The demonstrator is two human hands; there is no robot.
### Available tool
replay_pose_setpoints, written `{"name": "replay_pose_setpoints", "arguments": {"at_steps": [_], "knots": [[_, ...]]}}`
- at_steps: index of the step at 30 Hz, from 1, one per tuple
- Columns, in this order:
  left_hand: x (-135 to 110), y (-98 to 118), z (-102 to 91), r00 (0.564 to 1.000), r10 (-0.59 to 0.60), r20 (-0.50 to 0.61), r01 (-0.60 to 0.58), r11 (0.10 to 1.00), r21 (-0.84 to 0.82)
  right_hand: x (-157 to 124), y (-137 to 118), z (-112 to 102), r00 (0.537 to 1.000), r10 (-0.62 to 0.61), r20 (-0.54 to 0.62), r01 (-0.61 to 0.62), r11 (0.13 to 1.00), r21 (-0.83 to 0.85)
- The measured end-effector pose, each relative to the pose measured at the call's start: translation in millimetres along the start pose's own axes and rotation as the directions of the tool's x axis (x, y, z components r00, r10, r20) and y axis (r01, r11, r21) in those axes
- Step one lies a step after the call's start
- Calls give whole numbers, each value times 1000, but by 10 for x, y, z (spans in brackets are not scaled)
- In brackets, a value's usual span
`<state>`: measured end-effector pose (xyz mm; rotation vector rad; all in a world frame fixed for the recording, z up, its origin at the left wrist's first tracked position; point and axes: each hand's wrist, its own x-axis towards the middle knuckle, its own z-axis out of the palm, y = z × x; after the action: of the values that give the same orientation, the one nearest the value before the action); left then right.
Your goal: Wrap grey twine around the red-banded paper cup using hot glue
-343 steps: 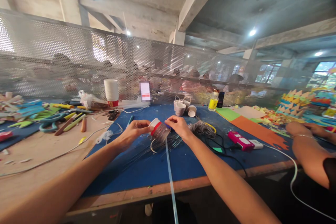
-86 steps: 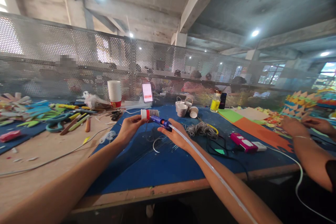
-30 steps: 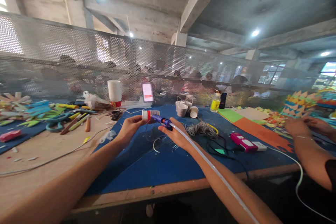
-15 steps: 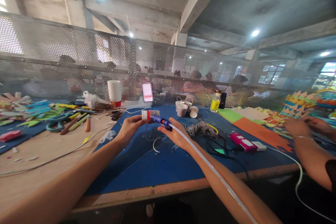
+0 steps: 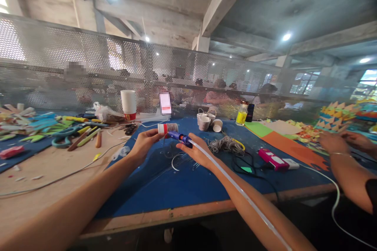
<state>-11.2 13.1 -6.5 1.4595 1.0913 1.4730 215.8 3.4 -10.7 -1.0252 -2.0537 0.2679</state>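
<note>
A paper cup [image 5: 162, 128], lying on its side in the air, is held by my left hand [image 5: 147, 143]. The cup is white and red, with grey string wound round part of it. My right hand [image 5: 198, 151] is closed round a blue hot glue gun [image 5: 180, 137], whose nozzle points left at the string-wrapped part. A long clear glue stick [image 5: 235, 190] runs from the back of the gun along my right forearm. Whether the nozzle touches the cup I cannot tell. Beyond my right hand stand several small string-wrapped cups [image 5: 204, 122], one on its side.
A bundle of grey string [image 5: 225, 145] and a pink power strip [image 5: 272, 159] lie on the right. Scissors [image 5: 63, 135], tools and foam scraps cover the left. A cup stack [image 5: 128, 104] stands behind. A co-worker's hands [image 5: 334, 143] are at the far right.
The cup and the glue gun have shifted very slightly to the left. Both hands keep their hold.
</note>
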Motion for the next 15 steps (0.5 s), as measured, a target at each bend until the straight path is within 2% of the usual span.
{"name": "replay_pose_setpoints", "arguments": {"at_steps": [15], "knots": [[15,-41,-18,997,-56,45,58,997,-57,-4,-4,-4,1000,6,-6,-6,1000,-7]]}}
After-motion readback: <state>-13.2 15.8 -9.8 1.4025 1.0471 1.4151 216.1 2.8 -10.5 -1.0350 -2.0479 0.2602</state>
